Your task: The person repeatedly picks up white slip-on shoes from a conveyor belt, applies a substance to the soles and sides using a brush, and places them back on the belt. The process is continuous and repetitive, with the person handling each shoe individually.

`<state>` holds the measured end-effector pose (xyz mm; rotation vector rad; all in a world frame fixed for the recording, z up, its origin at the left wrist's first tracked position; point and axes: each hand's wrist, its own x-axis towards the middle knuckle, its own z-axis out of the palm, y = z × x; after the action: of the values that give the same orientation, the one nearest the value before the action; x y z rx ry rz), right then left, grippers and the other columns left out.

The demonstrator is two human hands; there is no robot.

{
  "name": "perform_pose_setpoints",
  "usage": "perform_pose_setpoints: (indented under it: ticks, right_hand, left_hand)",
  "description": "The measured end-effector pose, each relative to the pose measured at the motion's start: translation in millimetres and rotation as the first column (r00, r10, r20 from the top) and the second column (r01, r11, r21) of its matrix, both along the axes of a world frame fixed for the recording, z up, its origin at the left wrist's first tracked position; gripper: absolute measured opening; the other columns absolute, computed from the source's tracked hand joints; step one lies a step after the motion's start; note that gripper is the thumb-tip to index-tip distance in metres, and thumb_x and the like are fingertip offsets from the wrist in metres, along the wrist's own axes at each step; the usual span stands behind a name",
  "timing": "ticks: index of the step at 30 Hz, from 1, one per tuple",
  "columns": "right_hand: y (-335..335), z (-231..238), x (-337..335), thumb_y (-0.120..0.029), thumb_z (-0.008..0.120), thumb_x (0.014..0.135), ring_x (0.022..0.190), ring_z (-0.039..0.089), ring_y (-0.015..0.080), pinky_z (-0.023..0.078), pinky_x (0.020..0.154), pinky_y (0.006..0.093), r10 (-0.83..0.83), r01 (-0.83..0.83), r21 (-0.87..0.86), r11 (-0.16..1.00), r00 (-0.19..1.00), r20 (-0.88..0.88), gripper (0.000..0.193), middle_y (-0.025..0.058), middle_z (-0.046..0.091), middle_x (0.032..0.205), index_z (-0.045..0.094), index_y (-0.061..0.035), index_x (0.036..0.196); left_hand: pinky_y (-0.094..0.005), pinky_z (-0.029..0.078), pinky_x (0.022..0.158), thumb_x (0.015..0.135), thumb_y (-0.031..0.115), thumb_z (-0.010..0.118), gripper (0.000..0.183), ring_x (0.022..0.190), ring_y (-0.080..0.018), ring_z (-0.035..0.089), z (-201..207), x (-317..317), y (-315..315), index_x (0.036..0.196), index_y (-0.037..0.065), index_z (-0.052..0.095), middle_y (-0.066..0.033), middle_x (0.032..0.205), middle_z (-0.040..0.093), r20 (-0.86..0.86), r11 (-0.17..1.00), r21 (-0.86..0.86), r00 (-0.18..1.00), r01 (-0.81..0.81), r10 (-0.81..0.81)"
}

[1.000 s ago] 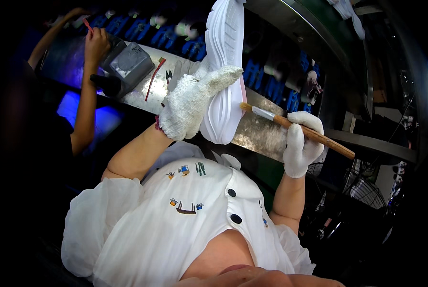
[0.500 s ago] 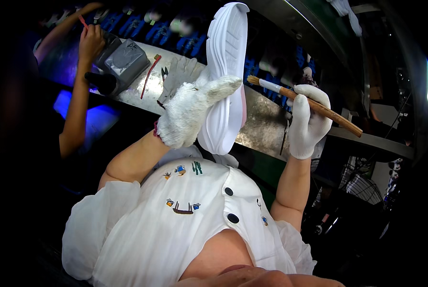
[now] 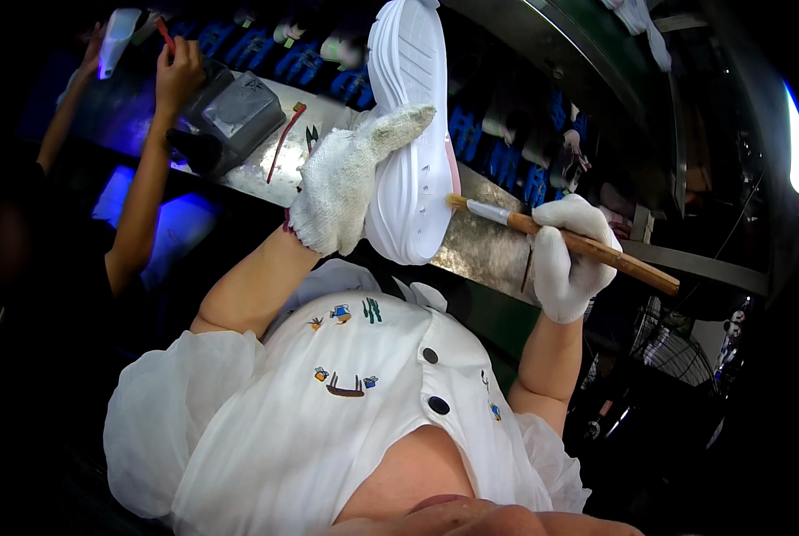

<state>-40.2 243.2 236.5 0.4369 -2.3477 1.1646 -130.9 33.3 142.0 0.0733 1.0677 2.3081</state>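
Note:
A white shoe sole is held upright in front of me, its ridged sidewall and inner face showing, with a pink strip along its right edge. My left hand, in a white knit glove, grips it from the left with the thumb laid across it. Between the thumb and fingers of my gloved right hand is a wooden-handled paintbrush. The bristles point left and meet the sole's right edge in the picture; whether they touch is hard to tell.
A metal worktop lies beyond the sole. At the left are a red-handled toothbrush, small snips and a grey container. Blue clamps line the dark area behind. A co-worker's hand holds something red.
My right hand has lowered, bringing the brush tip down beside the sole's lower right edge. The sole has shifted slightly left and up. The co-worker's other hand now shows a pale object.

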Motion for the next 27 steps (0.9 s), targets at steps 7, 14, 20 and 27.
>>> perform_pose_setpoints:
  ticks: [7, 14, 20, 27]
  right_hand:
    - [4, -8, 18, -0.011, 0.063, 0.090, 0.059, 0.050, 0.0100, 0.039, 0.052, 0.0234, -0.113, 0.073, -0.332, 0.940, 0.989, -0.100, 0.018, 0.0060, 0.056, 0.071, 0.061, 0.0056, 0.094]
    - [-1, -26, 32, -0.021, 0.059, 0.087, 0.058, 0.044, 0.0060, 0.036, 0.053, 0.0186, -0.400, 0.373, -0.590, 0.716, 0.912, 0.091, 0.021, 0.0036, 0.055, 0.080, 0.058, -0.0014, 0.095]
    - [2, -43, 35, -0.014, 0.056, 0.087, 0.058, 0.047, 0.0065, 0.038, 0.054, 0.0191, -0.448, 0.457, -0.617, 0.641, 0.875, 0.184, 0.014, 0.0040, 0.054, 0.082, 0.057, -0.0018, 0.094]
    - [16, -69, 37, -0.013, 0.055, 0.089, 0.055, 0.047, 0.0053, 0.037, 0.050, 0.0178, -0.515, 0.538, -0.611, 0.581, 0.824, 0.237, 0.012, 0.0012, 0.053, 0.073, 0.057, -0.0018, 0.095]
  left_hand:
    - [-0.0494, 0.058, 0.086, 0.096, 0.036, 0.061, 0.060, 0.099, -0.0371, 0.067, 25, -21, -19, 0.140, 0.001, 0.039, -0.0206, 0.110, 0.062, 0.238, 0.839, 0.528, 0.926, 0.130, -0.293]
    - [-0.0623, 0.053, 0.093, 0.095, 0.035, 0.060, 0.069, 0.106, -0.0442, 0.064, 60, -60, -47, 0.149, 0.000, 0.035, -0.0305, 0.124, 0.057, -0.031, 0.853, 0.509, 0.992, 0.119, -0.121]
    - [-0.0469, 0.054, 0.097, 0.095, 0.051, 0.053, 0.074, 0.111, -0.0369, 0.065, 169, -275, -69, 0.140, -0.006, 0.042, -0.0290, 0.125, 0.060, -0.274, 0.917, 0.132, 0.875, -0.377, 0.399]
    - [-0.0468, 0.037, 0.111, 0.083, 0.067, 0.059, 0.093, 0.133, -0.0442, 0.047, 134, -352, -62, 0.144, -0.001, 0.043, -0.0289, 0.145, 0.045, -0.783, -0.103, -0.593, 0.602, -0.799, -0.158]
